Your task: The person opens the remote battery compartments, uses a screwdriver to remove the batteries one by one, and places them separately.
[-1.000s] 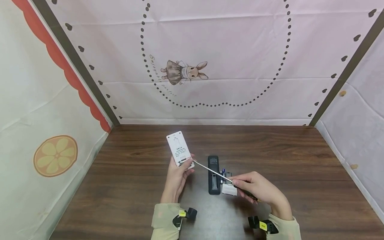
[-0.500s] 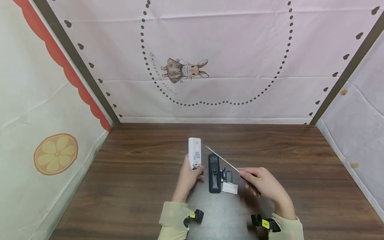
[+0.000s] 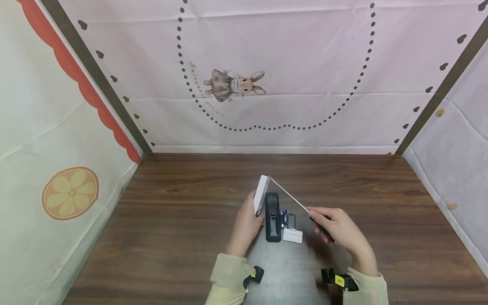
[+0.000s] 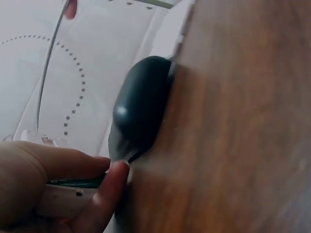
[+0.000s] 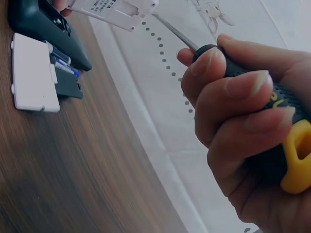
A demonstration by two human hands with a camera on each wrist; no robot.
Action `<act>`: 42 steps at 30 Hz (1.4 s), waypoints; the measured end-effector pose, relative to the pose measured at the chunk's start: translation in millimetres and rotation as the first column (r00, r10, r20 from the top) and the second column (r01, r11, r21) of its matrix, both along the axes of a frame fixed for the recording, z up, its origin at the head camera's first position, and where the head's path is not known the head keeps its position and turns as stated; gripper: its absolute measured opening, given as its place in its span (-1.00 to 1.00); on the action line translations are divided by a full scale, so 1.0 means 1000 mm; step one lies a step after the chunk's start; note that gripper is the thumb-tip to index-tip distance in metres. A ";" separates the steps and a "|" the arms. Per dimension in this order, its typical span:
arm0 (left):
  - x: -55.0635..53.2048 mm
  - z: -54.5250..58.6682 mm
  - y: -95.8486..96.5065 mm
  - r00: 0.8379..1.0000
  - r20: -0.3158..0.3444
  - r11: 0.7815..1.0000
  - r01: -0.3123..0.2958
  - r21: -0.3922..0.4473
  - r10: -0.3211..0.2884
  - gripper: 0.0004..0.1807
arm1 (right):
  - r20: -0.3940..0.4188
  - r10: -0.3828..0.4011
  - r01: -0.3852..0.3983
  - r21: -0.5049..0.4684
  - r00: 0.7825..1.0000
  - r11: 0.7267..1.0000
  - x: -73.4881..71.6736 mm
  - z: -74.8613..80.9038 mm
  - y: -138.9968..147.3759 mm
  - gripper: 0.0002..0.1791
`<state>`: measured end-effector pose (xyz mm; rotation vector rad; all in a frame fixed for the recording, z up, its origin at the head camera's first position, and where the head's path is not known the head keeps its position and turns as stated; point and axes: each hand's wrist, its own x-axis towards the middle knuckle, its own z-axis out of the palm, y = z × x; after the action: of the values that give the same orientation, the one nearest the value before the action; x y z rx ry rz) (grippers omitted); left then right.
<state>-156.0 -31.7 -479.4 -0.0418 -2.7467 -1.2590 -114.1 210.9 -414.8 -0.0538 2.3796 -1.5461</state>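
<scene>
My left hand (image 3: pixel 244 228) holds a white remote control (image 3: pixel 261 194) tilted on edge above the table. In the right wrist view its back shows printed text, a battery recess and corner holes. My right hand (image 3: pixel 341 231) grips a screwdriver (image 3: pixel 288 194) by its black and yellow handle (image 5: pixel 300 158), fingers curled round it. The screwdriver's tip is right at the white remote's far corner. Beside the left hand a black remote control (image 3: pixel 272 218) lies face down, its battery compartment uncovered.
Right of the black remote lie batteries (image 5: pixel 63 60), a dark battery cover (image 3: pixel 291 221) and a white battery cover (image 3: pixel 292 236), close together on the brown wood-grain table (image 3: pixel 171 237). A printed cloth wall (image 3: pixel 305 84) rises behind the table's back edge.
My left hand has moved right and turned the white remote from showing its back to standing on edge. The screwdriver's tip left the remote's near end and has come to its far corner.
</scene>
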 end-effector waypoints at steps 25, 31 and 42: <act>-0.003 0.005 -0.017 0.981 0.195 0.763 -0.141 0.631 0.020 -0.28 | -0.019 0.008 -0.009 -0.007 1.000 1.000 0.010 0.026 -0.003 -0.71; -0.004 0.010 -0.022 0.973 0.229 0.631 -0.172 0.757 -0.008 -0.43 | -0.003 0.039 -0.039 0.014 0.999 0.999 0.003 0.006 0.001 -0.59; -0.005 0.014 -0.028 0.976 0.217 0.454 -0.177 0.874 -0.038 -0.39 | 0.015 0.285 -0.285 0.010 0.959 0.959 0.002 0.000 -0.002 -0.55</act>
<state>-161.5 -59.4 -465.9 0.3162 -1.7733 -2.6184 -112.1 208.5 -414.7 -0.3662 2.2522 -1.3906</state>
